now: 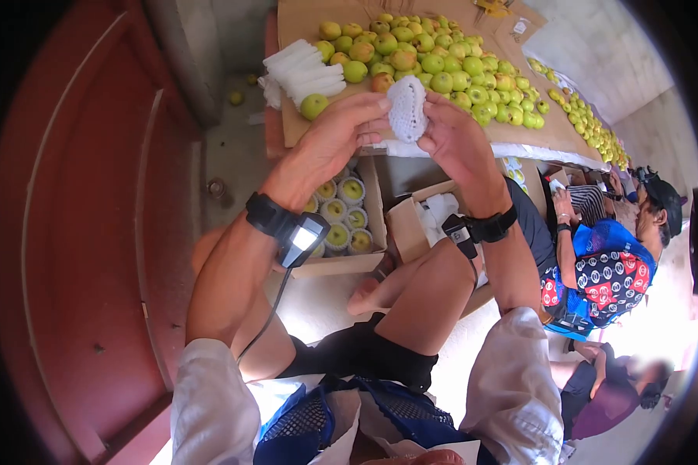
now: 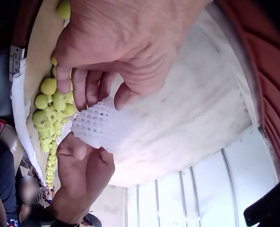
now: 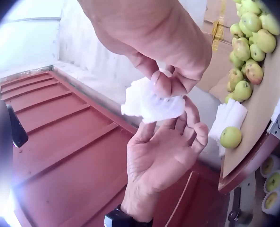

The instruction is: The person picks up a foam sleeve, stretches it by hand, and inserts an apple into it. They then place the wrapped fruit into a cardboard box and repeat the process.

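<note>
Between both hands, above the front edge of the apple table, is a white foam fruit net (image 1: 406,108) with a mesh of small holes. My left hand (image 1: 337,132) pinches its left side with thumb and fingers. On the other side, my right hand (image 1: 456,139) pinches it too. In the left wrist view the net (image 2: 102,125) spans from the left fingertips above to the right hand (image 2: 83,172) below. The right wrist view shows the net (image 3: 151,101) between the right thumb and fingers, with the left hand's palm (image 3: 161,156) beneath.
Many green apples (image 1: 442,81) lie on the cardboard-covered table (image 1: 306,15), beside a stack of foam nets (image 1: 306,71) and a single apple (image 1: 314,106). Below stand a box (image 1: 341,266) of netted apples and another box (image 1: 411,232) with white material. Other people (image 1: 597,263) sit at right.
</note>
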Demonstrator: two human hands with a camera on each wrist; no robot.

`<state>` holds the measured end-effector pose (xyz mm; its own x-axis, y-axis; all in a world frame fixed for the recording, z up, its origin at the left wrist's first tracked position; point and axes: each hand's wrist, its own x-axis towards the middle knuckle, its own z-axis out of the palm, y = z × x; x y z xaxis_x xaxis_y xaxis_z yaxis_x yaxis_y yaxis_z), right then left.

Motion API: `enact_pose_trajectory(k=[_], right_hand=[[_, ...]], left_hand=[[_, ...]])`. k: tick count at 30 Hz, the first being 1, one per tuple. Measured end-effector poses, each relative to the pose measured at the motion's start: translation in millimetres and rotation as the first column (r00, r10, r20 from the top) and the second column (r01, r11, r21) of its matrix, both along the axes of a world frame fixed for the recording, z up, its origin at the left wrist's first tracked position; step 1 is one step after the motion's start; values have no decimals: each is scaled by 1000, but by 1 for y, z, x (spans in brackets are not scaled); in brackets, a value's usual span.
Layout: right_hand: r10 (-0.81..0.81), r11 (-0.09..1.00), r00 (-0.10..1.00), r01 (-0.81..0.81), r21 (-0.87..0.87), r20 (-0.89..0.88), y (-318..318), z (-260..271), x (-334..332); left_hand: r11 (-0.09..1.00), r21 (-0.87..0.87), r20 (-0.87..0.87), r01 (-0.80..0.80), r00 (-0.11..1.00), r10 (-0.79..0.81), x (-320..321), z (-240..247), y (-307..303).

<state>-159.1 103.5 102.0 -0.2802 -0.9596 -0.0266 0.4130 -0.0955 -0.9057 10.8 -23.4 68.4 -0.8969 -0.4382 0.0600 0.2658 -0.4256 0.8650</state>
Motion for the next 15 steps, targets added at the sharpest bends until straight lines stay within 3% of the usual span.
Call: enact_pose_trajectory(k=[3, 6, 10, 13, 15], right_hand=[[17, 997, 999, -14, -77, 49, -7, -8, 0], [-63, 994, 991, 73, -86, 116, -9, -10, 13], [-132, 985, 987, 141, -99, 88, -13, -8, 27], [-140, 984, 987, 147, -96, 78, -16, -7, 33], [-94, 990, 990, 104, -97, 107, -19, -5, 37]], left_hand=[[995, -86, 78, -50, 995, 57, 5, 4, 0], [981, -175, 135, -84, 985, 109, 9, 9, 1], [941, -305, 177, -145, 962, 206, 12, 17, 6], [815, -538, 103, -217, 942, 319, 7, 8, -7], [847, -487, 139, -215, 938, 319, 9, 6, -10]])
